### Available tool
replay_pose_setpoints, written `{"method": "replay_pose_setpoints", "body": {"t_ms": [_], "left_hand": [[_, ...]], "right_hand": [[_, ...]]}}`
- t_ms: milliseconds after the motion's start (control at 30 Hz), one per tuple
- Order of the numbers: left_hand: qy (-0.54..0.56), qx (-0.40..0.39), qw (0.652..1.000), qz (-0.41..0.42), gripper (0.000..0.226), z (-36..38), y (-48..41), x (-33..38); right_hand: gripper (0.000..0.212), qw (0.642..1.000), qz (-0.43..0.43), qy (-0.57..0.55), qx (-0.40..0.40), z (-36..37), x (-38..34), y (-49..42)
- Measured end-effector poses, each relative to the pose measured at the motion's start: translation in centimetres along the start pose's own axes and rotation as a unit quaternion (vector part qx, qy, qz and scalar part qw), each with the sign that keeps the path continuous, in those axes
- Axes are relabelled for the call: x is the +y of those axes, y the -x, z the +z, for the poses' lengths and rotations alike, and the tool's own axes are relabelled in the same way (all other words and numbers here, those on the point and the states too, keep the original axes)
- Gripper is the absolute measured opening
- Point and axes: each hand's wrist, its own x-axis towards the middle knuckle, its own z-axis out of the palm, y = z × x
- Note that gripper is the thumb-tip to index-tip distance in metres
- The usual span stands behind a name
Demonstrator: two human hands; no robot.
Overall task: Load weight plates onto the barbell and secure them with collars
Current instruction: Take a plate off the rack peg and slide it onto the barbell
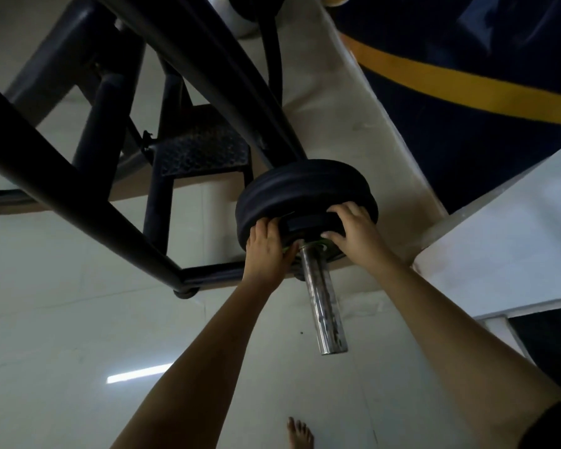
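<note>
Plates [305, 192] on the barbell sleeve [325, 306]: my left hand [268, 251] and right hand [353, 230], fingers flat and gripping nothing, push them snug for a collar.

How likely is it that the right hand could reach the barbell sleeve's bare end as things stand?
Probably yes: the right hand rests on the plates beside the barbell sleeve, whose bare end projects unobstructed.

The plates [305, 186] sit on the bar [324, 306]. My left hand [266, 244] rests on them left of the bar, my right hand [353, 228] right of it. The rack [78, 189] stands left of the bar.
</note>
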Motion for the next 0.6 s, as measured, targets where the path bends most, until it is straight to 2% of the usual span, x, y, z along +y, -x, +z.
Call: {"method": "replay_pose_setpoints", "body": {"t_ms": [100, 200, 300, 433, 600], "left_hand": [[-0.014, -0.010, 1.000, 0.020, 0.050, -0.2, -0.8, -0.8], [0.049, -0.048, 0.998, 0.010, 0.046, -0.4, -1.0, -1.0], [0.096, -0.076, 0.993, 0.003, 0.044, -0.2, -1.0, -1.0], [0.082, -0.095, 0.992, 0.020, 0.044, -0.2, -0.5, -0.9], [0.084, -0.092, 0.990, 0.060, 0.034, -0.3, 2.2, -0.4]], "right_hand": [[0.043, 0.998, 0.000, -0.021, -0.052, -0.3, 0.5, -0.6], [0.043, 0.995, 0.015, -0.032, -0.092, -0.3, 0.8, -1.1], [0.040, 0.995, 0.013, -0.026, -0.093, -0.3, 0.8, -1.1], [0.040, 0.997, 0.010, -0.021, -0.069, -0.5, 0.6, 0.3], [0.041, 0.997, 0.023, -0.050, -0.053, -0.6, 0.6, 3.9]]}}
